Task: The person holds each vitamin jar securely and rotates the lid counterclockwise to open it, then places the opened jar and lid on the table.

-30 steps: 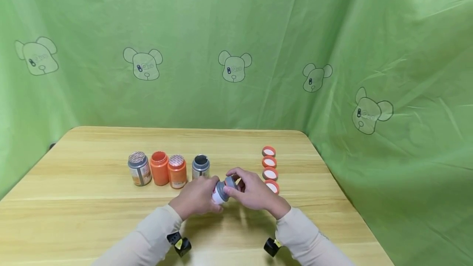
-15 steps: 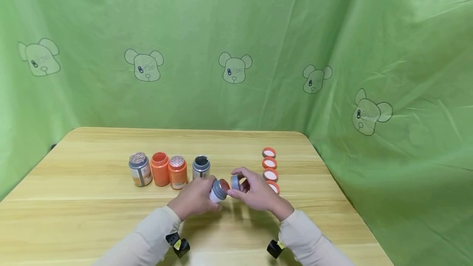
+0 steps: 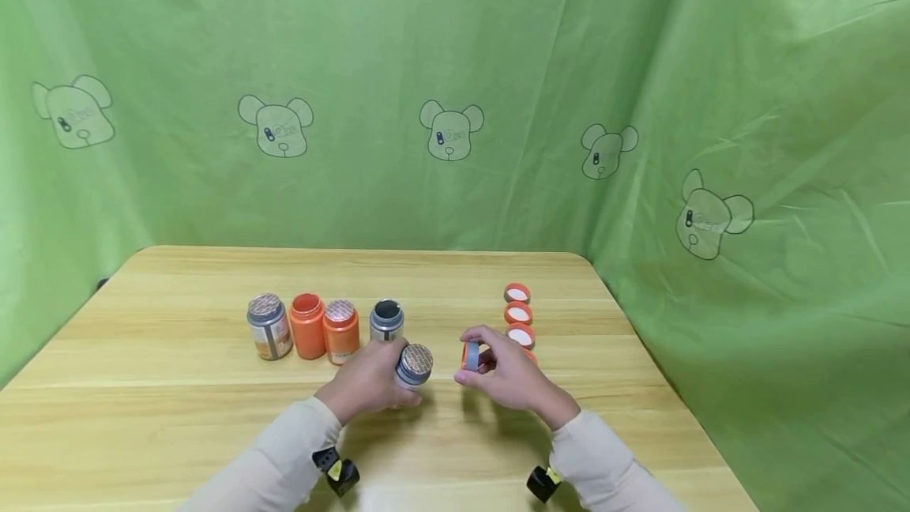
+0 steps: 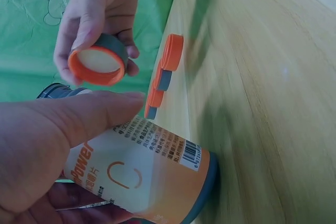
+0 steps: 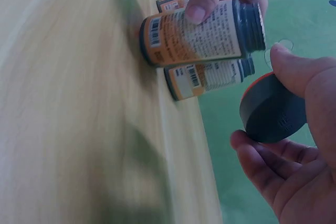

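My left hand (image 3: pixel 366 382) grips a grey-necked jar (image 3: pixel 415 366) with a foil seal across its mouth. The left wrist view shows that jar's white and orange label (image 4: pixel 152 166), with the thumb across its upper part. Just to the right, my right hand (image 3: pixel 512 374) pinches a grey screw cap (image 3: pixel 471 356) by its edge, apart from the jar. The cap's orange inner rim and white liner (image 4: pixel 100 64) face the left wrist camera; its dark grey top (image 5: pixel 278 114) shows in the right wrist view.
Left of the hands stand a sealed grey jar (image 3: pixel 270 332), an open orange jar (image 3: pixel 308 329) and a foil-sealed orange jar (image 3: pixel 341 334). An open grey jar (image 3: pixel 387 318) stands just behind my left hand. Several caps (image 3: pixel 518 313) lie liner-up in a column at right.
The cap has come off the jar, and my right hand has carried it a short way right. The jar has tipped more upright in my left hand, its foil seal now facing up.
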A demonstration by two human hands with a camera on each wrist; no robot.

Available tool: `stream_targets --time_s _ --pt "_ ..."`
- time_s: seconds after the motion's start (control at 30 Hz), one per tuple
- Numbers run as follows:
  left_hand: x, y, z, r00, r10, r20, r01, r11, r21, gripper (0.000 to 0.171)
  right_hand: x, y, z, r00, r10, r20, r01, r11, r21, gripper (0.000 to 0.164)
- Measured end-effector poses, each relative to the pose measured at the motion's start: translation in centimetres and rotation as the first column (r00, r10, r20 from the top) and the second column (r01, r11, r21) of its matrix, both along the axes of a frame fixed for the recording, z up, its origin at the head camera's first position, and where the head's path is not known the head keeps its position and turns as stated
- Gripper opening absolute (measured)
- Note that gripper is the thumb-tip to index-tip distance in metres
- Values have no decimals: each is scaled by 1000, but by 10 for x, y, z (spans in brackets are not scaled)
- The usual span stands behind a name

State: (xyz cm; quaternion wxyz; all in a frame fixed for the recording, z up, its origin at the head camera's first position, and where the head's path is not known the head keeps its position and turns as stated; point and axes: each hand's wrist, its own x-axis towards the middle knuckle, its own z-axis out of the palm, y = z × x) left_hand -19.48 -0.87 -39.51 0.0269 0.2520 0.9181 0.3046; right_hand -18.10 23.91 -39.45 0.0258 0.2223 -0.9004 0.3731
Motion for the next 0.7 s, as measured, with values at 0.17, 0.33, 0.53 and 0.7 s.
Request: stream_targets --time_s 0.17,0.33,0.53,0.7 --pt "-1 -3 -4 999 33 15 -34 999 39 71 1 9 -6 998 -58 6 58 998 14 47" --pt "-4 -1 -11 997 52 57 -55 996 66 79 3 20 -14 996 -89 17 88 996 18 43" --pt "-9 4 -19 991 51 121 -64 992 105 79 8 33 -22 995 -102 -7 102 994 41 40" --pt "-17 10 -21 989 56 140 -75 989 130 72 12 47 -27 994 -104 -21 106 986 127 42"
